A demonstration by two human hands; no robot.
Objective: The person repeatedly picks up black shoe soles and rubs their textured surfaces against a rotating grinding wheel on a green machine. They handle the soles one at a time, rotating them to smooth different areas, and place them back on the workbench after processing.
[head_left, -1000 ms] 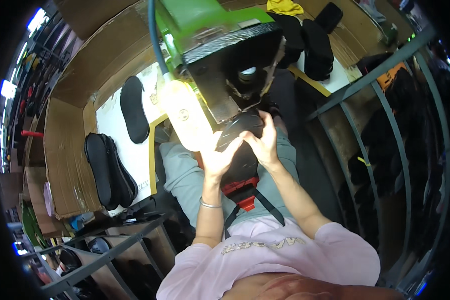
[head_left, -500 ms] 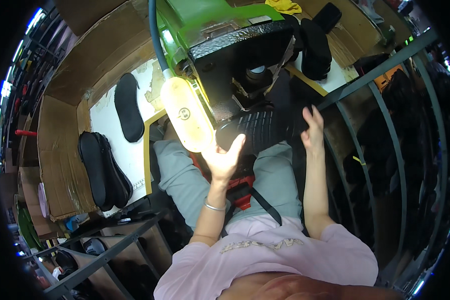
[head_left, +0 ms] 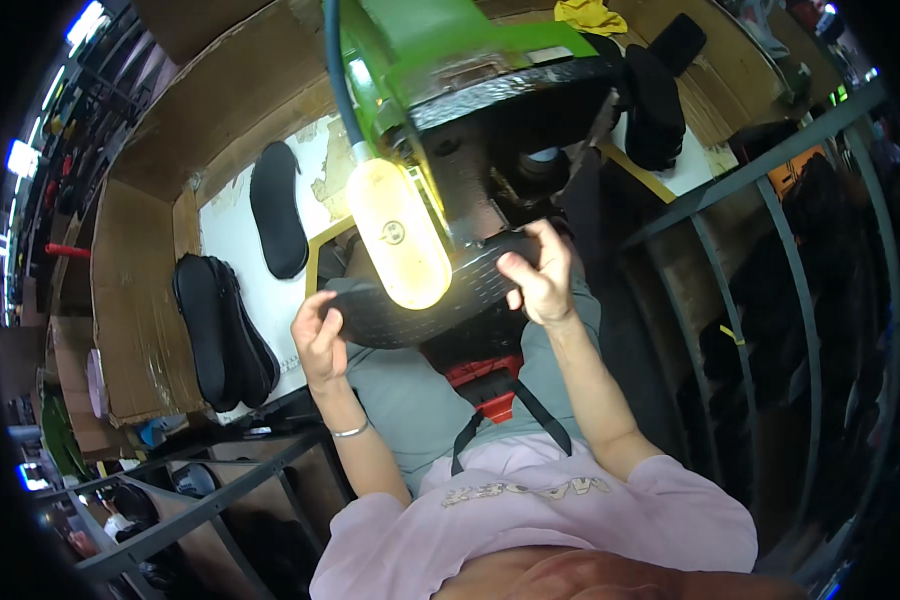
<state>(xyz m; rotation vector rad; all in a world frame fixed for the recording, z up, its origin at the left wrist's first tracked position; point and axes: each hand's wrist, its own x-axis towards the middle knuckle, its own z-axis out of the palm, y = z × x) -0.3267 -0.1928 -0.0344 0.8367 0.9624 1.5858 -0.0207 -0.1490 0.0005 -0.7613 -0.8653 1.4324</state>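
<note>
Both my hands hold a black shoe sole [head_left: 470, 292] crosswise above my lap, at the lower edge of a green machine [head_left: 470, 50]. My left hand [head_left: 320, 340] pinches its left end, with the thumb over the edge. At the other end my right hand [head_left: 545, 278] grips it, thumb on the face turned to me and fingers over the upper edge. A lit yellow lamp [head_left: 400, 235] hangs in front of the sole's middle and hides part of it. The sole's right end lies close against the machine's dark underside.
On the white table [head_left: 232, 225] at left lie a single black sole [head_left: 279, 210] and a stack of soles [head_left: 220, 335]. Cardboard walls [head_left: 135, 290] border it. More black soles [head_left: 655, 110] stand right of the machine. A metal rail [head_left: 760, 165] runs along the right.
The sole has shifted left and now passes behind the lamp. My left hand has moved left to its left end; my right hand has come inward and closed on the right end.
</note>
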